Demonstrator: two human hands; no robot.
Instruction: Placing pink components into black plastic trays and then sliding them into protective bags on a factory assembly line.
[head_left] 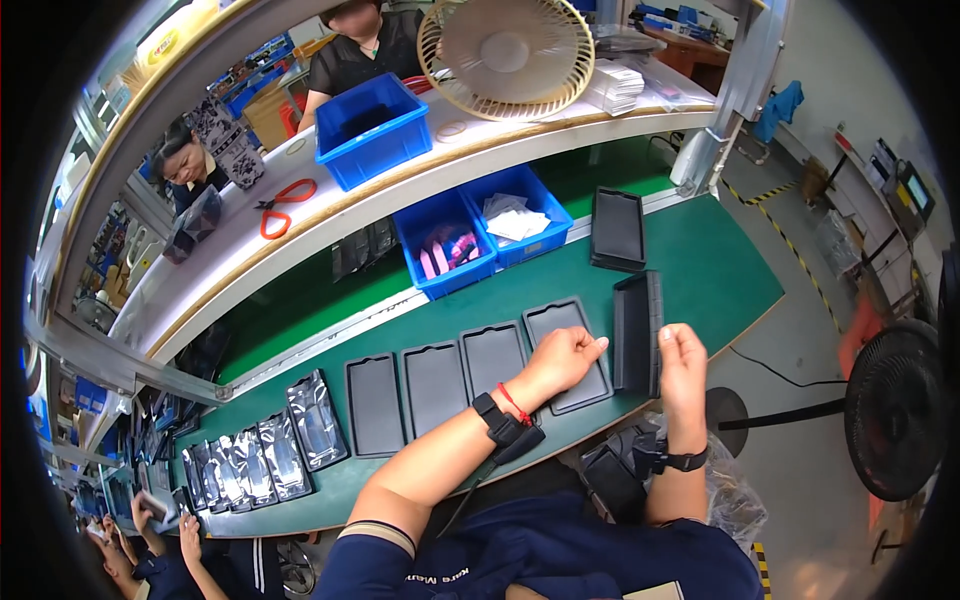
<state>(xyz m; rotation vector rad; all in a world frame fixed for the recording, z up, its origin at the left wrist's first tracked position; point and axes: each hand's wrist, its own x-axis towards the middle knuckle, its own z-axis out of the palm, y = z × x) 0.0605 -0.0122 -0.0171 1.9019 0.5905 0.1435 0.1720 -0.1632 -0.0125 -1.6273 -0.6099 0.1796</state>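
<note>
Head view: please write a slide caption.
Left hand over a row of black trays, right hand at the edge of a tilted tray, green workbench below.

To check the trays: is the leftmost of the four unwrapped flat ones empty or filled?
Empty: the leftmost unwrapped tray shows only its bare dark inner surface, nothing lying inside.

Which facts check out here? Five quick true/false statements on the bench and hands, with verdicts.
1. The right hand is at the right side of the tilted black tray. True.
2. The red-handled scissors lie on the green tabletop. False: they lie on the white shelf.
3. The left hand has a red band at its wrist. True.
4. Both blue bins under the shelf hold white sheets. False: the left bin holds pink pieces.
5. Four flat black trays lie in a row. True.
</note>
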